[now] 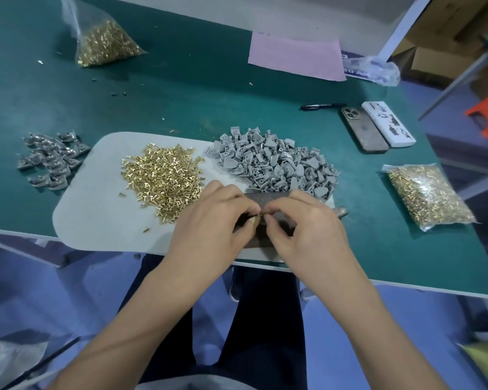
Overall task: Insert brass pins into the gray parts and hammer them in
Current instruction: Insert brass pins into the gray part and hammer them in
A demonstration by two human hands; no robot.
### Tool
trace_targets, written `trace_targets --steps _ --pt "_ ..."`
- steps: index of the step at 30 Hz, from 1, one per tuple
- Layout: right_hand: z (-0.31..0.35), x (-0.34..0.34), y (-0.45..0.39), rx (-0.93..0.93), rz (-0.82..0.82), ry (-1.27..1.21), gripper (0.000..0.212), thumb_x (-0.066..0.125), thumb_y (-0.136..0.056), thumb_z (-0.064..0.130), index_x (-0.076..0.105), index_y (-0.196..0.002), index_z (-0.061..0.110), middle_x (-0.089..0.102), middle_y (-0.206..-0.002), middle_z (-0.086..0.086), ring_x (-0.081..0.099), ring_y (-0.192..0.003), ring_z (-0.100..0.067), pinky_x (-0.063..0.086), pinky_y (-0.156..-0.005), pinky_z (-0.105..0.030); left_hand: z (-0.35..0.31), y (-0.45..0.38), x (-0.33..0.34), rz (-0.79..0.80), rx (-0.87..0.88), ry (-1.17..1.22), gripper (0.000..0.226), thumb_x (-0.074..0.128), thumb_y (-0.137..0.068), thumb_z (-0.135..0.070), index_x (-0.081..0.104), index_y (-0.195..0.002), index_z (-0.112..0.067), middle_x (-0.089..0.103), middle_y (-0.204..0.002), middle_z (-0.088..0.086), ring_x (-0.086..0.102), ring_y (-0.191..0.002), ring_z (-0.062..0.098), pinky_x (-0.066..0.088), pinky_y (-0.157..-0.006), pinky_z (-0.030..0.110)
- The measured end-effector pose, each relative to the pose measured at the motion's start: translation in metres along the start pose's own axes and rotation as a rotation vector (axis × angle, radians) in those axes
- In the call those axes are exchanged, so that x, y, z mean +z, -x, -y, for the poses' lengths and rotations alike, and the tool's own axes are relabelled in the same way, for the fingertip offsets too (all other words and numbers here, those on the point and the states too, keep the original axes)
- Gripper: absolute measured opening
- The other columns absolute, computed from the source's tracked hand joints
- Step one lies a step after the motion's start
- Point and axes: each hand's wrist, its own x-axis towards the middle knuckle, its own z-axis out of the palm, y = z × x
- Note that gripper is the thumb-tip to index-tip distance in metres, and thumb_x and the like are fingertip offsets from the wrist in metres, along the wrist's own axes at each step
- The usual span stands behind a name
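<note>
**Q:** What are the hands doing?

**A:** Both meet over a dark block (pixel 261 199) at the near edge of a green table (pixel 181 88). The left hand (pixel 209 220) and right hand (pixel 302 223) have fingers curled inward, fingertips almost touching. Between them a small brass pin (pixel 261 213) is pinched — which hand actually grips it, I cannot tell. A gray part may be held there too, but the fingers hide it.

**Q:** Where are the supplies?

**A:** On a pale mat (pixel 96 209) under the hands. A loose heap of brass pins (pixel 164 175) lies just left of the hands; a pile of gray parts (pixel 276 164) lies just beyond them, to the right of the pins. Off the mat, to the far left, sits a smaller cluster of darker gray pieces (pixel 51 159).

**Q:** Anything else on the table?

**A:** A clear bag of pins (pixel 428 195) at the right and another bag (pixel 104 43) at the far left corner. Two phones (pixel 378 128) lie side by side, a pen (pixel 320 106) beyond them, and a pink sheet (pixel 296 56) further back. A metal end (pixel 340 212) pokes out just right of the right hand — possibly a tool.
</note>
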Motion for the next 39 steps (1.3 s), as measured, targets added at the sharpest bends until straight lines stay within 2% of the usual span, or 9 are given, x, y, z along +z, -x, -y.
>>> trace_targets --steps 8,13,18,20,23,25,30,33,39 --pt "-0.004 0.007 0.006 0.049 -0.063 -0.082 0.012 0.074 -0.086 0.015 0.075 -0.086 0.027 0.058 -0.074 0.011 0.055 -0.078 -0.013 0.05 -0.069 -0.041 0.0 0.001 -0.001 -0.005 -0.006 0.004 0.006 0.07 -0.087 -0.038 0.072 -0.093 -0.037 0.059 -0.088 -0.017 0.045 -0.092 0.009 0.035 -0.061 0.024" --pt "-0.008 0.009 0.005 0.027 -0.091 -0.02 0.012 0.075 -0.085 0.02 0.075 -0.085 0.031 0.046 -0.065 0.017 0.045 -0.072 -0.006 0.039 -0.062 -0.03 0.0 0.002 0.001 -0.013 -0.005 -0.006 0.006 0.069 -0.088 -0.038 0.072 -0.093 -0.036 0.059 -0.089 -0.017 0.045 -0.093 0.009 0.036 -0.061 0.024" --pt "-0.027 0.003 0.024 0.088 -0.282 -0.208 0.019 0.071 -0.094 0.026 0.078 -0.112 0.027 0.054 -0.088 0.009 0.058 -0.08 -0.009 0.048 -0.073 -0.026 -0.001 0.002 0.002 -0.016 -0.005 -0.01 0.005 0.069 -0.087 -0.036 0.072 -0.091 -0.035 0.06 -0.089 -0.016 0.046 -0.094 0.01 0.041 -0.06 0.028" --pt "-0.044 -0.006 0.036 0.26 -0.361 -0.052 0.022 0.066 -0.096 0.034 0.073 -0.115 0.024 0.056 -0.102 0.004 0.059 -0.095 -0.018 0.052 -0.081 -0.038 -0.001 0.002 0.001 -0.022 -0.002 -0.014 0.005 0.069 -0.088 -0.037 0.073 -0.091 -0.035 0.06 -0.089 -0.017 0.046 -0.093 0.01 0.037 -0.059 0.027" --pt "-0.065 -0.013 0.054 0.522 -0.165 0.285 0.035 0.067 -0.094 0.042 0.063 -0.118 0.018 0.058 -0.11 -0.008 0.053 -0.105 -0.033 0.046 -0.081 -0.045 0.0 0.002 0.001 -0.023 -0.002 -0.006 0.006 0.069 -0.087 -0.037 0.073 -0.09 -0.035 0.06 -0.088 -0.018 0.046 -0.092 0.01 0.035 -0.056 0.026" --pt "-0.07 -0.014 0.057 0.532 -0.021 0.267 0.032 0.062 -0.098 0.04 0.061 -0.117 0.015 0.058 -0.108 -0.007 0.053 -0.104 -0.033 0.041 -0.077 -0.042 -0.001 0.002 0.0 -0.021 -0.009 -0.003 0.005 0.069 -0.087 -0.037 0.073 -0.09 -0.035 0.059 -0.087 -0.018 0.047 -0.093 0.01 0.036 -0.057 0.026" --pt "-0.065 -0.026 0.05 0.507 -0.153 0.169 0.031 0.037 -0.108 0.04 0.06 -0.102 0.02 0.057 -0.097 0.0 0.057 -0.084 -0.027 0.043 -0.068 -0.042 -0.003 0.001 -0.001 -0.024 -0.022 -0.006 0.005 0.07 -0.087 -0.038 0.073 -0.089 -0.036 0.059 -0.086 -0.016 0.048 -0.094 0.012 0.042 -0.06 0.029" --pt "-0.046 -0.041 0.044 0.405 -0.225 -0.208 0.03 0.042 -0.108 0.036 0.06 -0.084 0.031 0.061 -0.071 0.005 0.051 -0.058 -0.009 0.038 -0.056 -0.026 -0.003 0.0 -0.002 -0.026 0.005 -0.033 0.007 0.069 -0.088 -0.038 0.074 -0.092 -0.035 0.059 -0.086 -0.015 0.048 -0.094 0.012 0.039 -0.06 0.028" --pt "-0.018 -0.039 0.034 0.257 -0.013 -0.113 0.036 0.042 -0.094 0.065 0.068 -0.105 0.044 0.057 -0.065 0.013 0.047 -0.057 -0.012 0.04 -0.058 -0.031 -0.003 -0.002 -0.002 -0.036 0.016 -0.055 0.009 0.068 -0.089 -0.04 0.074 -0.091 -0.034 0.06 -0.084 -0.014 0.047 -0.093 0.012 0.033 -0.06 0.027"
